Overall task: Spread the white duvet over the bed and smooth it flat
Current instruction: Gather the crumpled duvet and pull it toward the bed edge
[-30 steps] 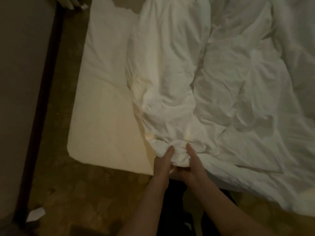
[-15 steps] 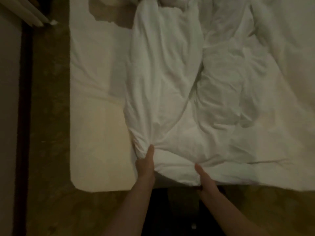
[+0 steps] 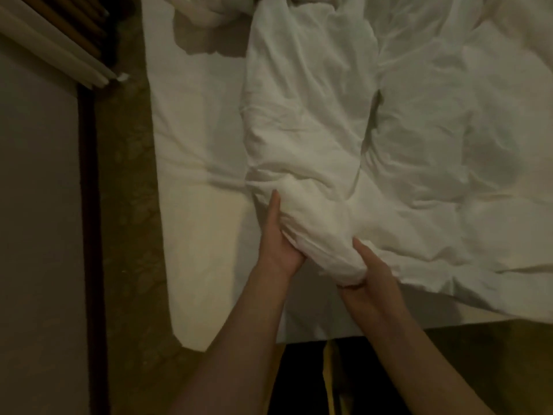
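i see both hands, left point(image 3: 276, 244) and right point(image 3: 369, 272), gripping the bunched duvet point(image 3: 314, 130); the bed point(image 3: 194, 145) is half bare, spreading and smoothing remain.

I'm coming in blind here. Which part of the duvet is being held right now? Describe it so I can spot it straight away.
Start at the bed, whose left strip of sheet lies bare. The white duvet covers the rest, and a long rumpled ridge of it runs down toward the near edge. The held part is that ridge's bunched lower end, gripped between the left hand and right hand, thicker than the flatter cloth beside it.
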`<act>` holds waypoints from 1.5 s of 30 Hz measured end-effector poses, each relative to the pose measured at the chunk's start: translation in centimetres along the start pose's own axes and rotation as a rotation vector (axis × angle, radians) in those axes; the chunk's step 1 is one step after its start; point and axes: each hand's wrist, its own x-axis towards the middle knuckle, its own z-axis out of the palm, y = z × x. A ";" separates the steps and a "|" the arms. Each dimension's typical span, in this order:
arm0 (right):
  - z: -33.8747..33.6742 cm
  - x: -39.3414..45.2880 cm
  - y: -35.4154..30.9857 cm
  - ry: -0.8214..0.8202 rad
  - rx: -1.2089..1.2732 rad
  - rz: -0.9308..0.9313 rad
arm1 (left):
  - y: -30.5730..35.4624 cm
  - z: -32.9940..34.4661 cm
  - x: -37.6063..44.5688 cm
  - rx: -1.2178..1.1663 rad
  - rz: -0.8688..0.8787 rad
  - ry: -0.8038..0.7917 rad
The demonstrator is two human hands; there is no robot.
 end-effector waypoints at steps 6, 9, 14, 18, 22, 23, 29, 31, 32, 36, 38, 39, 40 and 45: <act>-2.1 -2.1 3.7 0.082 -0.001 0.026 | -0.8 -1.8 0.1 0.253 0.017 0.211; -1.1 -2.4 3.6 -0.007 -0.020 -0.162 | 0.8 -3.5 -3.0 0.407 0.409 0.389; -1.9 -1.9 7.6 0.026 -0.099 -0.298 | 2.0 -9.3 -4.2 0.529 0.506 0.416; -5.1 0.0 14.1 0.213 -0.171 -0.252 | 1.4 -16.9 -2.1 0.794 0.151 0.582; -5.3 2.0 14.5 0.156 -0.071 -0.302 | 3.8 -17.5 0.5 0.460 -0.056 0.295; -4.9 2.4 14.7 0.114 -0.044 -0.299 | 4.7 -16.8 0.8 0.330 -0.042 0.207; -0.1 3.1 17.4 -0.095 0.097 -0.190 | 6.1 -13.7 -0.5 0.292 -0.035 0.133; 0.3 2.3 17.2 -0.162 0.116 -0.203 | 5.4 -13.4 -4.1 0.397 0.278 0.225; 0.3 1.7 17.5 -0.186 0.109 -0.179 | 5.2 -13.4 -6.4 0.424 0.443 0.260; -2.5 -0.6 21.4 0.001 -0.050 -0.126 | 2.7 -18.6 -11.0 0.487 0.432 0.574; -4.4 -0.5 23.4 0.128 -0.064 -0.150 | 1.7 -21.2 -10.6 0.406 0.128 0.551; -5.3 0.0 24.1 0.169 -0.018 -0.179 | 1.7 -21.7 -10.1 0.338 0.021 0.445; -6.0 0.7 24.4 0.202 0.021 -0.202 | 2.1 -21.9 -9.5 0.298 -0.008 0.367; -3.2 -0.6 22.2 0.035 0.124 -0.344 | 8.0 -20.9 -3.4 0.008 -0.097 0.033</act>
